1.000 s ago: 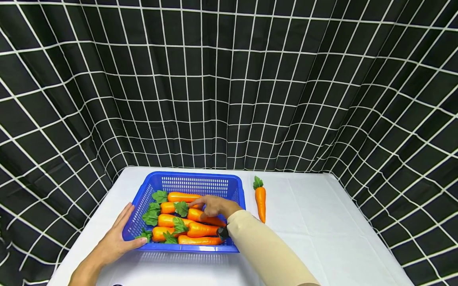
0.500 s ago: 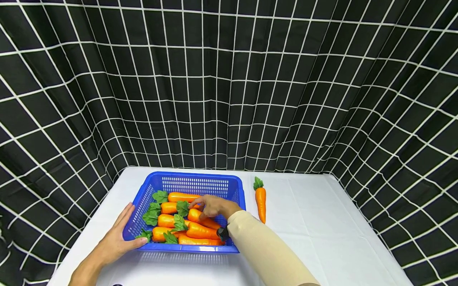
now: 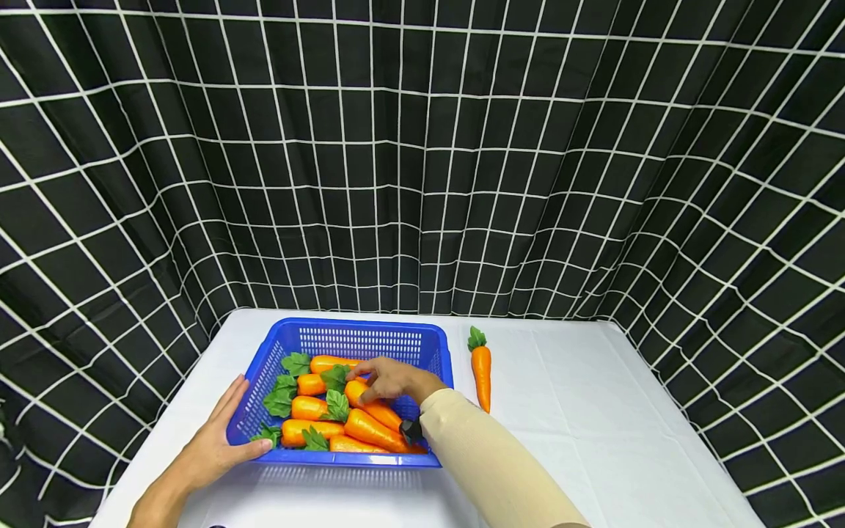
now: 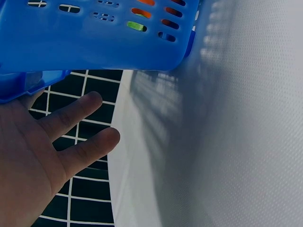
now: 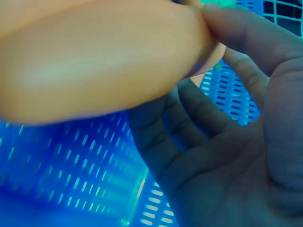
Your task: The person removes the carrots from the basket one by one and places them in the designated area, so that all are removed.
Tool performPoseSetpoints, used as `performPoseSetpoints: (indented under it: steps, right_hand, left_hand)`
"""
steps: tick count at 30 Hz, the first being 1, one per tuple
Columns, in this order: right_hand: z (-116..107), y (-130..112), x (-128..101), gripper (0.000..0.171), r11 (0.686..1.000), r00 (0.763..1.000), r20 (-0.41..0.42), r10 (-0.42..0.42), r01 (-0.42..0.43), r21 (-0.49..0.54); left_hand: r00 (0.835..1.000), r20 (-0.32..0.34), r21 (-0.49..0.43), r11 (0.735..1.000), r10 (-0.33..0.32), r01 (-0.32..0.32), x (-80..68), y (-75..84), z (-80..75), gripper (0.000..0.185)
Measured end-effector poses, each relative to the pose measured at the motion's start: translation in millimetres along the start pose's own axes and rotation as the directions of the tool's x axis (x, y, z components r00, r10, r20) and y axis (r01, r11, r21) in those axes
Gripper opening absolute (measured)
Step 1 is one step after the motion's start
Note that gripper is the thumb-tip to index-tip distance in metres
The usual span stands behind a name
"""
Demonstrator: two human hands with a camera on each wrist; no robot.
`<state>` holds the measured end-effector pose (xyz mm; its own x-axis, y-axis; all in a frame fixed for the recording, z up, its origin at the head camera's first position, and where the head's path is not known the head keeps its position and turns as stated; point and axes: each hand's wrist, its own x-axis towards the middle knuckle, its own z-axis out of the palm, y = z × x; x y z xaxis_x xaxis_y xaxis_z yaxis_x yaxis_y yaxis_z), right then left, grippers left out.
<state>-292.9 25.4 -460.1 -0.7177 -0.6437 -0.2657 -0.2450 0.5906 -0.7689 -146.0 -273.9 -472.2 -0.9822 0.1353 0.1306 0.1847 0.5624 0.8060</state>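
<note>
A blue plastic basket (image 3: 359, 323) holds several orange carrots with green leafy tops. My right hand (image 3: 392, 379) reaches into its right half and holds a carrot (image 3: 386, 416), which lies slantwise over others. In the right wrist view the thumb is on top of this carrot (image 5: 94, 61) and the fingers curl beneath and behind it; its tip runs out of that view. My left hand (image 3: 214, 444) rests against the basket's left side, thumb at the front left rim. Its fingers are straight and spread in the left wrist view, beside the blue wall (image 4: 94, 52).
One carrot (image 3: 482, 374) lies alone on the white tabletop (image 3: 581, 418), right of the basket. Black curtain with white grid lines (image 3: 396, 183) surrounds the table at the back and sides. A beige sleeve (image 3: 488, 462) covers the right forearm.
The right hand has shifted slightly, and the carrot in it has turned more slantwise. A neighbouring carrot's leaves moved up and right, and that carrot tilted too. The left hand has stayed put.
</note>
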Motion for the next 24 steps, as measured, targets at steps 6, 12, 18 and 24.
performPoseSetpoints:
  steps: [6, 12, 18, 24]
  right_hand:
    - [-2, -1, -1, 0.043, 0.994, 0.999, -0.035, 0.003, 0.000, 0.110]
    - [-5, -3, -3, 0.045, 0.972, 0.998, -0.053, -0.016, 0.028, 0.233]
    - [-13, -9, -7, 0.045, 0.925, 0.993, -0.091, -0.078, 0.106, 0.365]
    - [-22, -13, -11, 0.045, 0.868, 0.985, -0.148, -0.092, 0.152, 0.473]
  left_hand:
    - [1.000, -0.005, -0.001, 1.000, 0.004, -0.004, -0.8, -0.9, 1.1, 0.105]
    - [1.000, -0.007, 0.005, 1.000, 0.004, -0.004, -0.2, -1.9, 0.1, 0.105]
    - [1.000, 0.002, 0.009, 1.000, -0.008, 0.008, -0.6, 0.3, 0.4, 0.106]
    - [1.000, 0.005, 0.018, 1.000, -0.011, 0.011, -0.6, -0.4, 0.0, 0.106]
